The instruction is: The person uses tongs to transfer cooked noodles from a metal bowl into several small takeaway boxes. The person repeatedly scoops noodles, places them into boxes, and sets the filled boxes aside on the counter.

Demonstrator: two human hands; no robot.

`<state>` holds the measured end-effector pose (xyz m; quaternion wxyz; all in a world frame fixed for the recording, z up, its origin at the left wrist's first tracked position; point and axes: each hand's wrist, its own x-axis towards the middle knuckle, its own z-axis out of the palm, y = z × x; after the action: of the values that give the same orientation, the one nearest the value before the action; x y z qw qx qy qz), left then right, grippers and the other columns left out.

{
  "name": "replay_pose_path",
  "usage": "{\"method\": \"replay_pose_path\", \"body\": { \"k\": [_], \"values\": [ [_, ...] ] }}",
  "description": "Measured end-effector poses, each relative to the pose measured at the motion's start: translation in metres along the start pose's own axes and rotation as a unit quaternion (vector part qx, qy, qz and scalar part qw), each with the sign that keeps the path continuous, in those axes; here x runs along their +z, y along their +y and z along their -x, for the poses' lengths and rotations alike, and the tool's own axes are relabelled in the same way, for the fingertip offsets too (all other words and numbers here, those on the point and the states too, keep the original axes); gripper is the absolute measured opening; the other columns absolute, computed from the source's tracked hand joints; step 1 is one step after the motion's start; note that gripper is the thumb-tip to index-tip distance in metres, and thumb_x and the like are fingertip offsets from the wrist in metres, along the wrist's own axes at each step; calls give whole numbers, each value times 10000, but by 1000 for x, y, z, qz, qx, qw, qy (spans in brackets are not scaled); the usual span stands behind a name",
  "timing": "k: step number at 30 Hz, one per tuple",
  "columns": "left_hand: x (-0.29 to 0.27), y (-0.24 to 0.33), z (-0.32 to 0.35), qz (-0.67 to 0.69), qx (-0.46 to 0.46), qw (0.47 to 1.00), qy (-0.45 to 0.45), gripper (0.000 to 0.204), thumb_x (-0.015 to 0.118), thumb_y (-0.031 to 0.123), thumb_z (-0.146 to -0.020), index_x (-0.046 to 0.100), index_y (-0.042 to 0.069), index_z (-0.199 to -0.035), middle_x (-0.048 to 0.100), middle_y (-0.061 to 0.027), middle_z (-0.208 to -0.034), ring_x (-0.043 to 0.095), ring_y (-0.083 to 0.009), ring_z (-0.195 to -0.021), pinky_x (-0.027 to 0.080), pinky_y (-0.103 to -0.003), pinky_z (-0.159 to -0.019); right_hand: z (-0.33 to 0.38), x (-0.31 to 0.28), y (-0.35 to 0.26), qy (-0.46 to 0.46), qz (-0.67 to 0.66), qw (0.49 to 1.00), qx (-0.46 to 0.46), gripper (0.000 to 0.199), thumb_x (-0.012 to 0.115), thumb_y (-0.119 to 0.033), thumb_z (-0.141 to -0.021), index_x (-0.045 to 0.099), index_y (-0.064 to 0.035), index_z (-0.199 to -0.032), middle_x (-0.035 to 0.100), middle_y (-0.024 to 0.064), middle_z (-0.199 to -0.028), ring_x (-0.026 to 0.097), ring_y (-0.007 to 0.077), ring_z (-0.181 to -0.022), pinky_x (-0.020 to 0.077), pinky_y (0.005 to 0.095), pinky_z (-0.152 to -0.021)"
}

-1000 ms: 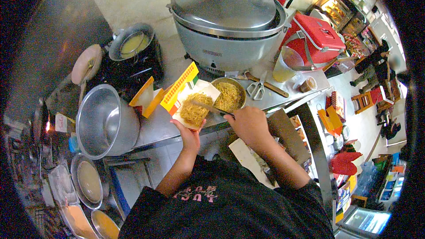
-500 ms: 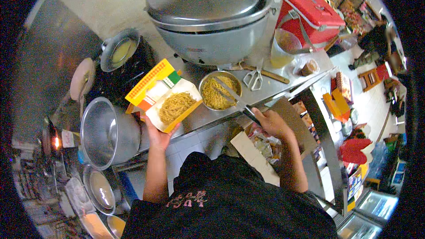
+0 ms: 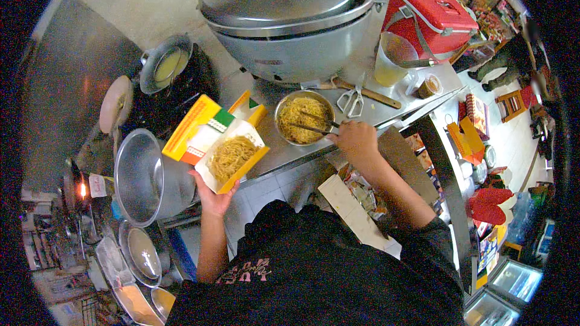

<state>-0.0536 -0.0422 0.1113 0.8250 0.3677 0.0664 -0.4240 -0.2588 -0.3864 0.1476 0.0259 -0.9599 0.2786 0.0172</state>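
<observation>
My left hand [image 3: 212, 196] is closed round the bottom of a yellow, green and white paper food box [image 3: 251, 160]. The box's lid stands open, and noodles [image 3: 232, 160] lie inside. In my right hand [image 3: 357, 143] are tongs [image 3: 311, 127], gripped with the tips down in a steel bowl [image 3: 277, 124]. More yellow noodles [image 3: 299, 111] fill that bowl, and the tong tips are among them. The bowl sits on the steel counter just right of the box.
Behind the bowl stands a large lidded metal pot [image 3: 284, 54]. Scissors [image 3: 350, 101], a wooden-handled tool [image 3: 380, 101], a plastic jug [image 3: 393, 60] and a red cooler box [image 3: 432, 18] are to the right. A big steel bowl [image 3: 140, 178] and a pan [image 3: 164, 65] lie leftward.
The tongs have gone deeper into the noodles in the bowl, and my right hand has moved up and left toward it. My left hand has shifted the box slightly left and down.
</observation>
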Motion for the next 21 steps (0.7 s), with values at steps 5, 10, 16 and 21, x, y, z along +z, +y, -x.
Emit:
{"method": "replay_pose_path", "body": {
  "k": [5, 10, 16, 21],
  "values": [
    [-25, -12, -5, -47, -6, 999, 21, 888, 319, 872, -803, 414, 246, -1425, 548, -49, -1360, 582, -276, -1136, 546, -472, -819, -20, 23, -13, -62, -28, 998, 8, 552, 534, -565, -916, 714, -52, -818, 694, 155, -797, 687, 354, -775, 551, 461, -672],
    [-47, -16, -17, -12, -58, 998, -1, 901, 300, 871, -808, 383, 244, -1449, 520, -62, -1397, 551, -317, -1198, 507, -534, -903, 14, 7, 27, -57, -167, 981, 84, 532, 571, -514, -926, 707, -18, -790, 663, 214, -731, 661, 395, -705, 516, 491, -678],
    [-65, -27, -48, -33, -120, 992, 8, 921, 287, 871, -809, 307, 254, -1493, 439, -71, -1483, 470, -350, -1316, 430, -595, -1007, 40, -57, 14, 18, -193, 972, 133, 389, 655, -369, -921, 702, 0, -808, 628, 182, -622, 606, 278, -527, 484, 403, -551],
    [-98, -63, -82, -36, -48, 998, -14, 891, 334, 828, -848, 306, 207, -1485, 452, -82, -1455, 506, -318, -1256, 454, -547, -956, 56, -108, -13, 66, -137, 978, 144, 311, 675, -278, -921, 684, -1, -779, 626, 153, -638, 519, 216, -515, 454, 368, -548]
  ]
}}
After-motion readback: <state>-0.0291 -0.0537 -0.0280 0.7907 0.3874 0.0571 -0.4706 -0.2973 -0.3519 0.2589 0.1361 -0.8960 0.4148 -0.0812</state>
